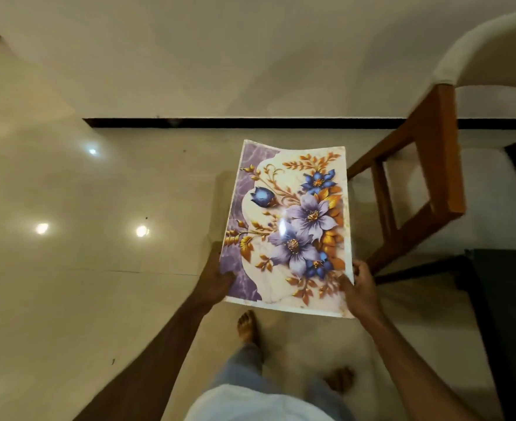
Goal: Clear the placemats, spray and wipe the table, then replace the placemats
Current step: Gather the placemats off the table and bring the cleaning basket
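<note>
Holding the placemat (290, 226) at its near corners, both hands kept it flat above the floor (98, 192). I noted the left hand (217, 278) closed its grip on the near left corner, thumb on top and fingers beneath. The right hand (361, 288) pinched the near right corner, thumb on the printed face. The mat showed purple and blue flowers with gold leaves. Just right of the right-hand grip stood a wooden chair (426, 165) with a pale seat. Below the mat I recorded bare feet (247, 326) on glossy tile.
</note>
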